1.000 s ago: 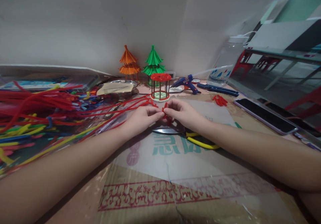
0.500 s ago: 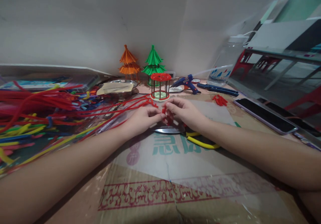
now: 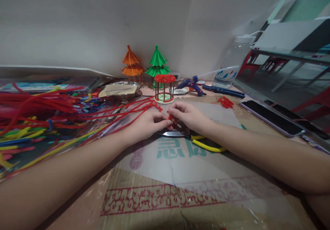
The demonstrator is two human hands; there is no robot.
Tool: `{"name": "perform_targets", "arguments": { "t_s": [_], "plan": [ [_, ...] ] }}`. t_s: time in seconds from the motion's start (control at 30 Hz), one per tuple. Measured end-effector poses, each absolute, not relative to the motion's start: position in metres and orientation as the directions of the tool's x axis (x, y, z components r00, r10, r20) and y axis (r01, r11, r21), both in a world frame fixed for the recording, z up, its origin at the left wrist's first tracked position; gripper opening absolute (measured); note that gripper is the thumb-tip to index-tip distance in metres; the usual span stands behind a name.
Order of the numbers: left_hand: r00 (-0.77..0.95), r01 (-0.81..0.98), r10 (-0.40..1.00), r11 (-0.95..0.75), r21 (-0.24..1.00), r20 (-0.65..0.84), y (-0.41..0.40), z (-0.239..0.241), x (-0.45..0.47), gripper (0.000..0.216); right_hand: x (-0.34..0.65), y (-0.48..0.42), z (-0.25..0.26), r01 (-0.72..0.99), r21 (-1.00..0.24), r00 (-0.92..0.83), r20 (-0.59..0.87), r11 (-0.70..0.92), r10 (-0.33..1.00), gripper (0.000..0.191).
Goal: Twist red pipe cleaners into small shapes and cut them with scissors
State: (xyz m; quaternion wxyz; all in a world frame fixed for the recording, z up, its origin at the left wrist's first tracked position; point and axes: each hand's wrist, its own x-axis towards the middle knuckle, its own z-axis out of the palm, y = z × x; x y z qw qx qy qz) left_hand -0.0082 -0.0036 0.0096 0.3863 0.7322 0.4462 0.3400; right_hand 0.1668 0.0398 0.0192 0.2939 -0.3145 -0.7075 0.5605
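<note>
Between the fingertips of both hands is a short red pipe cleaner piece. My left hand pinches it from the left, thumb and fingers closed. My right hand grips it from the right with bent fingers, which partly hide it. Under the hands lie pliers with yellow-edged handles and a metal head. Just beyond stands a small round pavilion frame with a red top ring, dark posts and a pale base. Long red pipe cleaners reach in from the left, beside my left hand.
Orange and green pavilion models stand by the wall. A blue glue gun, a utility knife, short red pieces, a phone and a clear jug lie right. A metal dish and coloured pipe cleaners are left.
My fingers have shifted slightly around the red piece, and its tip now sits lower between them. The rest of the table looks the same.
</note>
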Motion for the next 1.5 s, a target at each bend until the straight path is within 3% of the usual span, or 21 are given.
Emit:
{"name": "perform_targets", "arguments": {
  "t_s": [0.2, 0.33, 0.43, 0.53, 0.77, 1.5],
  "plan": [
    [0.325, 0.285, 0.938, -0.216, 0.934, 0.118, 0.000, 0.004, -0.010, 0.023, 0.165, 0.043, 0.016, 0.103, -0.971, -0.603, 0.110, 0.214, 0.790, 0.018],
    [0.193, 0.204, 0.977, -0.130, 0.970, 0.091, 0.003, 0.002, -0.012, 0.028, 0.166, 0.043, 0.011, 0.039, -0.928, -0.572, 0.282, 0.369, 0.770, 0.029],
    [0.117, 0.218, 0.988, -0.125, 0.968, 0.101, 0.003, 0.003, -0.013, 0.026, 0.169, 0.039, 0.009, 0.142, -0.786, -0.588, 0.422, 0.601, 0.690, 0.036],
    [0.103, 0.249, 0.990, -0.118, 0.961, 0.095, 0.003, 0.004, -0.013, 0.027, 0.172, 0.034, 0.010, 0.328, -0.606, -0.630, 0.431, 0.725, 0.646, 0.030],
    [0.177, 0.306, 0.977, -0.171, 0.936, 0.121, 0.002, 0.001, -0.012, 0.025, 0.170, 0.032, 0.012, 0.447, -0.498, -0.652, 0.388, 0.744, 0.651, 0.025],
    [0.245, 0.305, 0.959, -0.219, 0.927, 0.145, 0.001, 0.003, -0.011, 0.021, 0.170, 0.034, 0.007, 0.401, -0.541, -0.672, 0.375, 0.739, 0.639, 0.019]
  ]
}}
